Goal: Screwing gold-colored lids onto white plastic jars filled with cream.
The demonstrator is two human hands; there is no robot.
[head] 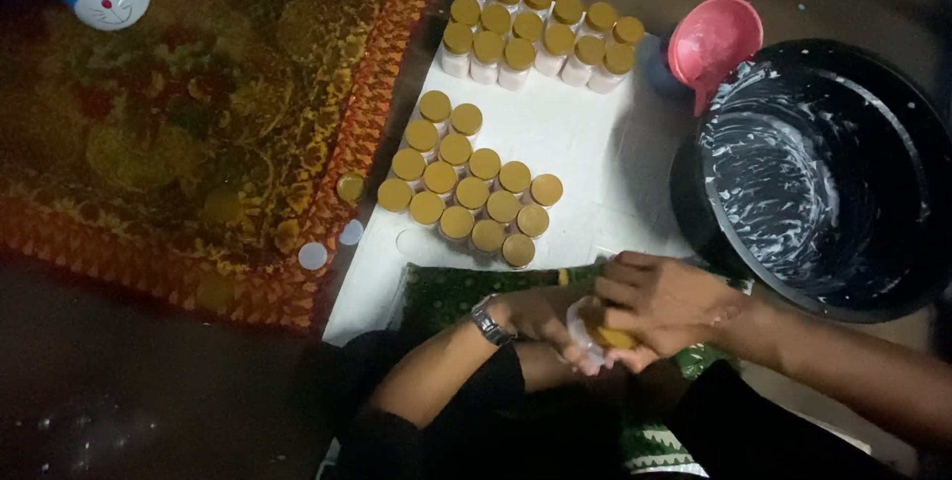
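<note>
Both hands, left hand and right hand, clasp small clear gold-capped jar. Many capped gold-lidded jars stand finished on white sheet; black tub nearly scraped empty.

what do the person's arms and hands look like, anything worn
Both hands are bare, with no gloves or rings that can be made out. The left hand has a metal-banded wristwatch on its wrist. The left forearm is bare, with a dark sleeve further up the arm. The right hand has a bare wrist and forearm; no sleeve shows on that side in view.
</note>
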